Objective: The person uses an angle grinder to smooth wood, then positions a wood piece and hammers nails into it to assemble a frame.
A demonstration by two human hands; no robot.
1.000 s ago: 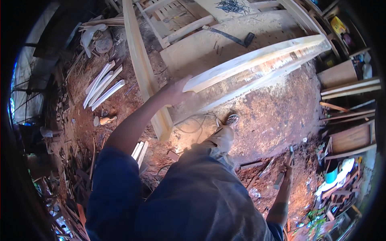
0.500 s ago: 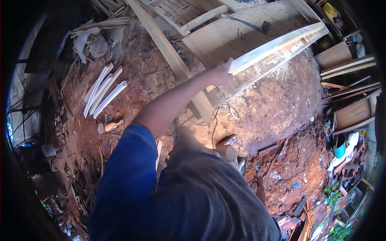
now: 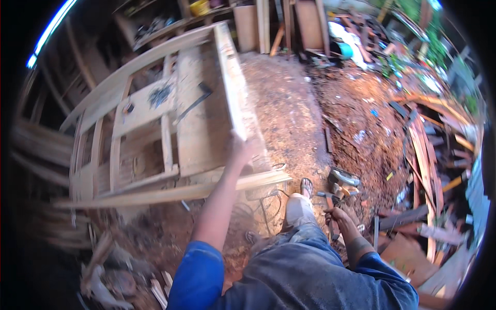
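A large wooden frame [image 3: 173, 124] with slats and panels stands on my left. My left hand [image 3: 247, 150], smeared by motion, is closed over the near end of the pale upright board [image 3: 230, 82] along the frame's right side. Low at my right side, my right hand [image 3: 337, 216] is closed round the handle of a hammer [image 3: 323, 195], partly hidden by the fingers. On the frame's panel lies a dark, long-handled tool [image 3: 195, 102], beside a heap of nails [image 3: 160, 95].
A long timber [image 3: 175, 195] crosses the frame's near side. A grey power tool [image 3: 345, 178] sits on the floor ahead of my right hand, and a cable [image 3: 274, 204] loops near my foot. Scrap wood [image 3: 426, 170] is piled at right. Shelving [image 3: 181, 23] stands behind the frame.
My view has swung to the right, so the frame now appears farther left and the scrap pile shows more. My left hand stays at the board's end; the right arm has come fully into view.
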